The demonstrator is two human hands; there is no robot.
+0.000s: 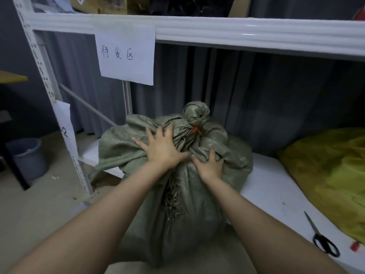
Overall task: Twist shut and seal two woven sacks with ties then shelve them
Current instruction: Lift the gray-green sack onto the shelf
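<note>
Spread flat, the left hand [162,149] presses on the upper shoulder of the woven sack [189,214]. Just beside it, the right hand [209,165] curls its fingers into a fold of the same cloth and grips it.

Around them stands a white metal rack [237,30], and its lower shelf board [266,184] is the surface that matters. The sack lies across that board's front edge. Its long axis runs straight away from the person: the bulky bottom end hangs nearest the body, off the board, and the bunched neck [195,113] points to the grey curtain [276,95] at the back. Both hands sit about midway along it, behind the neck, the left reaching a little further in. My judgement is that the coming move is a push forward and up along that axis, until the whole sack rests on the board.

A yellow bag [331,175] fills the board's right end, with bare board between it and the sack. A grey bucket [27,157] stands on the floor [39,214] to the left, outside the rack. A paper sign [126,56] hangs from the upper beam. Black-handled scissors [322,240] lie on the board's near right, apart from the sack. A red tie [196,130] cinches the neck, so this sack looks sealed.
</note>
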